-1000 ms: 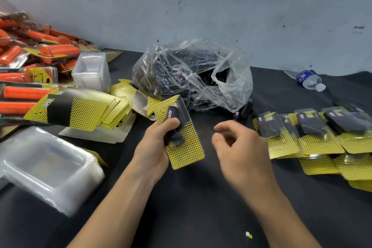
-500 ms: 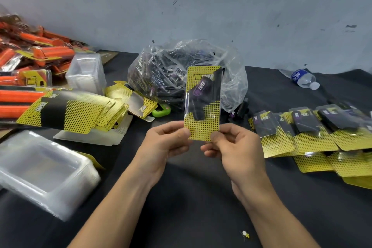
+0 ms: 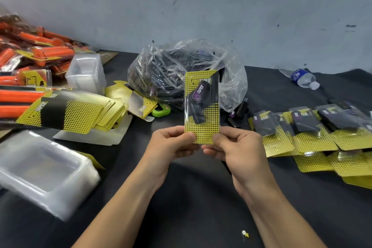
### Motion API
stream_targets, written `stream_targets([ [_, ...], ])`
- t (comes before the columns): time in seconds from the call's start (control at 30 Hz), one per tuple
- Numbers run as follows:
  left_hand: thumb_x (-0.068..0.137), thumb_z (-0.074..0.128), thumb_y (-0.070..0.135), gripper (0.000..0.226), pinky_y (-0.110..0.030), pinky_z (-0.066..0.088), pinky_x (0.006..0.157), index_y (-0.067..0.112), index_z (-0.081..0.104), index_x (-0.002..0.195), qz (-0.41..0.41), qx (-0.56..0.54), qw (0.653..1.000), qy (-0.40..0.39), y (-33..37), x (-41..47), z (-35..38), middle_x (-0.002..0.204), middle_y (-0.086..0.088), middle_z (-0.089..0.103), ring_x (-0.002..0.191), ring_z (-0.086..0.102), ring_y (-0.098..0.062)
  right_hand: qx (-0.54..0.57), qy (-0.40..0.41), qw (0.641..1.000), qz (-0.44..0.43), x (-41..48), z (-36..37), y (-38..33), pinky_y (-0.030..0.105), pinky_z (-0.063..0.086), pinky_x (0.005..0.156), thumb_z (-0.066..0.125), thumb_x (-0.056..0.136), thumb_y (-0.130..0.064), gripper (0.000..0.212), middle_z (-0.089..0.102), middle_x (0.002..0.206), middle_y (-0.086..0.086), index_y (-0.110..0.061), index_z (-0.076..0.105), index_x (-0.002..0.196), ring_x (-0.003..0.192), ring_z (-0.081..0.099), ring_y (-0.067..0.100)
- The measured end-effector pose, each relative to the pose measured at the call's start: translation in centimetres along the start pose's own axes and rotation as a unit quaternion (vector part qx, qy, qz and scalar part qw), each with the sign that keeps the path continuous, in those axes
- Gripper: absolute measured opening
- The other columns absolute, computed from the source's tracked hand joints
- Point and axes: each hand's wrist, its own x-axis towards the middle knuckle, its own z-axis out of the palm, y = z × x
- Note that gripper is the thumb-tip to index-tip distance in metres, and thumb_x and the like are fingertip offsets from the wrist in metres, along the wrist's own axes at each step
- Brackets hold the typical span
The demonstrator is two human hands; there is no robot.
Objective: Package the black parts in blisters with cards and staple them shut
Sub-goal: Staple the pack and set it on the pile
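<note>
Hands pinching bottom edge of upright yellow dotted blister pack (image 3: pixel 202 106) holding black part, left hand (image 3: pixel 171 143) and right hand (image 3: pixel 235 147) gripping opposite lower corners, above black table (image 3: pixel 201 197), before clear plastic bag (image 3: pixel 181 72).

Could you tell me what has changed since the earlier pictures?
The blister pack, earlier low and tilted in the left hand, now stands upright and higher; the right hand, free before, has joined, and both pinch its bottom edge. The bag, card stack and finished packs stayed put.

Yellow black-dotted card (image 3: pixel 202 127) carries a black part (image 3: pixel 198 106) with a purple label.
</note>
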Motion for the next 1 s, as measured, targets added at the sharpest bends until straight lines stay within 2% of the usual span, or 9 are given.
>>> stream_targets([
  [0.1, 0.081, 0.082, 0.019, 0.015, -0.021, 0.055, 0.066, 0.018, 0.084, 0.096, 0.025, 0.030, 0.999, 0.024, -0.1, 0.0, 0.1, 0.089, -0.008, 0.079, 0.074, 0.071, -0.013, -0.054, -0.008, 0.998, -0.014, 0.0, 0.2, 0.5, 0.028, 0.062, 0.064, 0.059, 0.098, 0.008, 0.023, 0.080, 0.084, 0.010, -0.008, 0.076, 0.097, 0.072, 0.078, 0.026],
  [0.17, 0.085, 0.078, 0.011, 0.012, -0.020, 0.054, 0.063, 0.017, 0.084, 0.093, 0.024, 0.031, 0.998, 0.038, -0.2, 0.1, 0.1, 0.086, -0.007, 0.079, 0.069, 0.070, -0.012, -0.107, 0.001, 0.994, -0.034, 0.0, 0.2, 0.8, 0.034, 0.064, 0.068, 0.061, 0.098, 0.004, 0.027, 0.080, 0.081, 0.004, -0.018, 0.076, 0.093, 0.071, 0.078, 0.023],
  [0.33, 0.087, 0.074, 0.004, 0.018, -0.022, 0.054, 0.063, 0.018, 0.085, 0.091, 0.025, 0.049, 0.998, 0.040, -0.3, 0.3, 0.1, 0.088, -0.009, 0.080, 0.067, 0.069, -0.014, -0.231, 0.048, 0.966, -0.104, -0.3, -0.1, 1.1, 0.028, 0.061, 0.057, 0.074, 0.093, -0.011, 0.016, 0.074, 0.062, -0.003, -0.021, 0.069, 0.081, 0.053, 0.072, 0.015],
  [0.43, 0.089, 0.075, 0.009, 0.014, -0.022, 0.053, 0.062, 0.018, 0.085, 0.090, 0.026, 0.051, 0.998, 0.029, -0.5, 0.2, 0.0, 0.083, -0.006, 0.079, 0.068, 0.070, -0.013, -0.168, 0.037, 0.983, -0.068, 0.0, -0.2, 0.9, 0.042, 0.063, 0.060, 0.072, 0.093, -0.002, 0.018, 0.073, 0.060, 0.006, -0.015, 0.068, 0.081, 0.053, 0.073, 0.025],
  [0.6, 0.084, 0.080, 0.016, 0.007, -0.022, 0.055, 0.059, 0.017, 0.084, 0.090, 0.022, 0.017, 0.996, 0.082, -0.6, 0.3, -0.2, 0.088, -0.012, 0.080, 0.068, 0.074, -0.017, -0.077, 0.021, 0.996, -0.033, 0.4, -0.6, 0.5, 0.025, 0.056, 0.049, 0.070, 0.094, 0.003, 0.011, 0.071, 0.059, 0.012, -0.004, 0.068, 0.086, 0.051, 0.071, 0.025],
  [0.73, 0.067, 0.082, 0.025, 0.023, -0.024, 0.053, 0.054, 0.009, 0.083, 0.084, 0.004, -0.030, 0.997, 0.070, -0.6, 0.6, -0.8, 0.085, -0.016, 0.078, 0.059, 0.068, -0.018, -0.105, -0.001, 0.994, -0.032, 0.5, -1.0, 0.3, 0.029, 0.054, 0.049, 0.073, 0.092, -0.001, 0.015, 0.070, 0.059, 0.014, -0.005, 0.071, 0.078, 0.054, 0.071, 0.029],
  [0.8, 0.067, 0.081, 0.023, 0.019, -0.023, 0.053, 0.054, 0.011, 0.083, 0.082, 0.007, -0.028, 0.998, 0.050, -0.6, 0.6, -1.1, 0.081, -0.013, 0.077, 0.058, 0.066, -0.016, -0.142, -0.023, 0.989, -0.035, 0.5, -1.3, 0.0, 0.030, 0.054, 0.050, 0.073, 0.092, -0.002, 0.021, 0.069, 0.059, 0.014, -0.009, 0.071, 0.072, 0.055, 0.071, 0.032],
  [0.9, 0.073, 0.083, 0.017, 0.011, -0.026, 0.057, 0.062, 0.014, 0.083, 0.083, 0.010, -0.013, 1.000, 0.021, -0.5, 0.8, -0.8, 0.084, -0.010, 0.077, 0.067, 0.071, -0.020, -0.172, -0.051, 0.983, -0.048, 0.7, -2.0, -0.8, 0.025, 0.049, 0.045, 0.073, 0.092, -0.001, 0.025, 0.066, 0.056, 0.016, -0.010, 0.071, 0.068, 0.049, 0.065, 0.027],
  [1.0, 0.080, 0.068, 0.022, 0.029, -0.032, 0.061, 0.076, 0.013, 0.080, 0.105, 0.043, -0.027, 0.999, 0.017, -0.1, 0.8, -0.1, 0.105, -0.016, 0.078, 0.091, 0.077, -0.029, -0.246, -0.050, 0.964, -0.086, 0.6, -2.6, -1.6, 0.025, 0.045, 0.046, 0.074, 0.089, -0.004, 0.022, 0.065, 0.053, 0.010, -0.015, 0.072, 0.070, 0.044, 0.059, 0.016],
])
